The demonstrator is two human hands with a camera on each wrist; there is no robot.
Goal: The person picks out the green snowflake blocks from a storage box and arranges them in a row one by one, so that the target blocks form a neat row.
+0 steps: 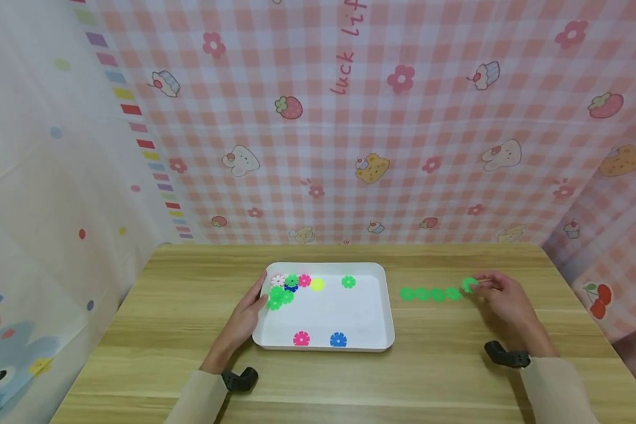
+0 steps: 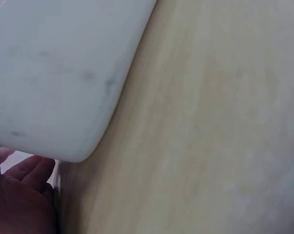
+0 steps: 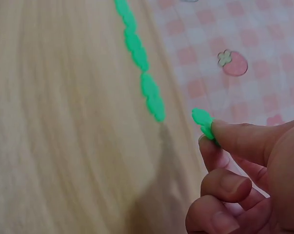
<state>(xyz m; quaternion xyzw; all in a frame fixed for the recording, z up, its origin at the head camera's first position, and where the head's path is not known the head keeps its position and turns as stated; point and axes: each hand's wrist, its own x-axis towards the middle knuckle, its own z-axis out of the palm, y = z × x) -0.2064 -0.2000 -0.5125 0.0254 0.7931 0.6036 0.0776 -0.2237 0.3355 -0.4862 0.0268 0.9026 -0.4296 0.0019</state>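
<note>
At the right of the table, my right hand [image 1: 506, 297] pinches a green snowflake disc [image 1: 469, 285] between thumb and fingertips. In the right wrist view this disc [image 3: 203, 119] is held above the table, apart from the end of a row of green discs [image 3: 135, 48]. That row [image 1: 429, 294] lies flat on the wood between the tray and my right hand. My left hand [image 1: 246, 315] grips the left side of a white tray [image 1: 323, 318], thumb at the rim. The left wrist view shows the tray's outer wall [image 2: 64, 87] and a few fingers beside it.
Inside the tray, green, pink, white, yellow and dark blue discs cluster at the upper left [image 1: 277, 293]. A lone green disc [image 1: 348, 282] lies at its upper right; a pink disc [image 1: 301, 338] and a blue disc [image 1: 338, 340] lie near its front wall. A checked cloth [image 1: 318, 141] hangs behind the table.
</note>
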